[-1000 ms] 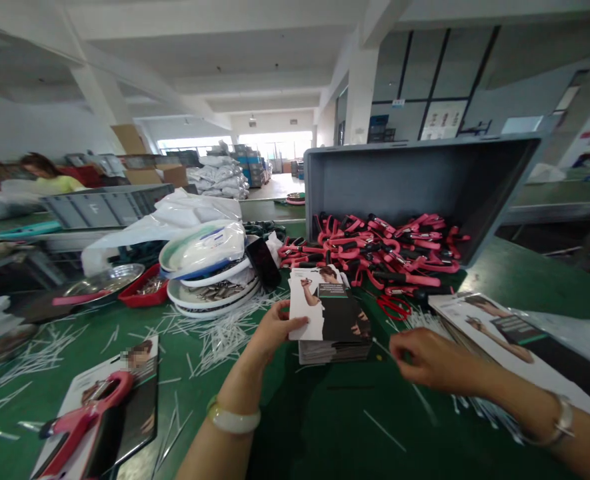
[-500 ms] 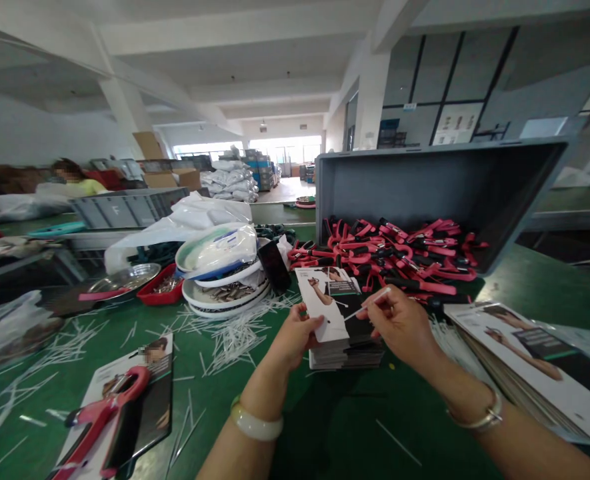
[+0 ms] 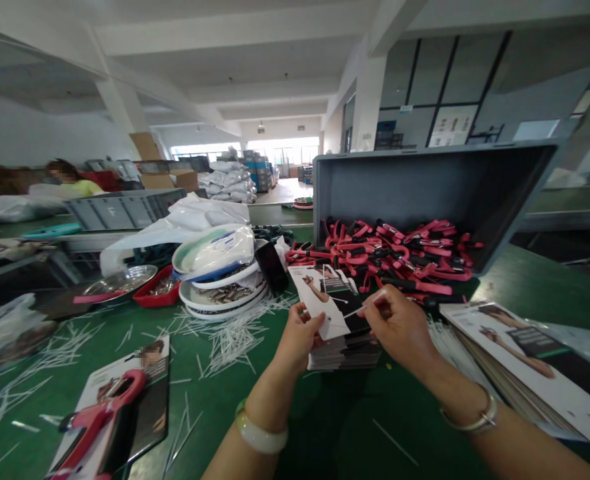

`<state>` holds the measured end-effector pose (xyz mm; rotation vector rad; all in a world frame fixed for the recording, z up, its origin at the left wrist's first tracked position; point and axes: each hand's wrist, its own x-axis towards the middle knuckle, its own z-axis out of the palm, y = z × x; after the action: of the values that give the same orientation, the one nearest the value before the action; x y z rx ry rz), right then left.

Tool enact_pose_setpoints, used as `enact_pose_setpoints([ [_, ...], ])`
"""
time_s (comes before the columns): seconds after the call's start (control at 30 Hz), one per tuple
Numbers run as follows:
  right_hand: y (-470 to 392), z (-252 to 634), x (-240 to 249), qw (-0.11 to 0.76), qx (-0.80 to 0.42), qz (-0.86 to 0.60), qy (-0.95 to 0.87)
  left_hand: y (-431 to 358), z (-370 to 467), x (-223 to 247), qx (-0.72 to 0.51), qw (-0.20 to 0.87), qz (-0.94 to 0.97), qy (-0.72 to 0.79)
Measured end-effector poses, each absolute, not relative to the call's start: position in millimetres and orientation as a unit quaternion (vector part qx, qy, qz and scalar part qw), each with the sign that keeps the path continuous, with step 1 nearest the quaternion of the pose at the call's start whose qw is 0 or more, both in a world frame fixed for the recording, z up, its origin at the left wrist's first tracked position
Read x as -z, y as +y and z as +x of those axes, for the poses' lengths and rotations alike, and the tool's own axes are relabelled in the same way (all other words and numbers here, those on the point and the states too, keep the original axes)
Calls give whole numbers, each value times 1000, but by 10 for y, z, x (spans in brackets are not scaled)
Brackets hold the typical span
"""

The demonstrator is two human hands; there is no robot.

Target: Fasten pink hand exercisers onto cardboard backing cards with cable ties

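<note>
The left hand (image 3: 299,337) pinches the lower left edge of a printed card (image 3: 327,303), tilting it up off the card stack (image 3: 347,350) just beneath. The right hand (image 3: 399,327), close beside it, has thumb and forefinger closed on a thin white plastic tie (image 3: 369,303) whose tip meets the card's face. Beyond lie pink grip tools (image 3: 395,257) spilling from a tipped grey crate (image 3: 425,187)
</note>
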<state>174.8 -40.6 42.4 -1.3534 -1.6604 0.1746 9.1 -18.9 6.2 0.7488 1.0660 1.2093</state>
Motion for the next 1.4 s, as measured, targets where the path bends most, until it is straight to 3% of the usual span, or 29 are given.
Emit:
enact_pose_setpoints([
  [0.3, -375, 1739, -418, 487, -68, -557, -670, -268, 143, -140, -546, 613, 337, 461],
  [0.67, -246, 1608, -161, 550, -353, -591, -472, -270, 153, -176, -506, 767, 217, 330],
  [0.9, -214, 1652, -208, 516, -422, -569, -481, -314, 257, -74, -524, 735, 243, 354],
  [1.07, -207, 1793, -99, 486, -317, -587, -565, -317, 279, -36, -524, 715, 269, 377],
  [1.2, -379, 1904, -44, 512, -36, -566, -645, -295, 227, -62, -533, 710, 253, 385],
  [1.3, -564, 1882, -49, 402, 125, -477, -771, -289, 199, -99, -524, 722, 254, 373],
  [1.4, -642, 1793, -56, 316, 171, -446, -820, -299, 170, -148, -522, 725, 256, 370],
])
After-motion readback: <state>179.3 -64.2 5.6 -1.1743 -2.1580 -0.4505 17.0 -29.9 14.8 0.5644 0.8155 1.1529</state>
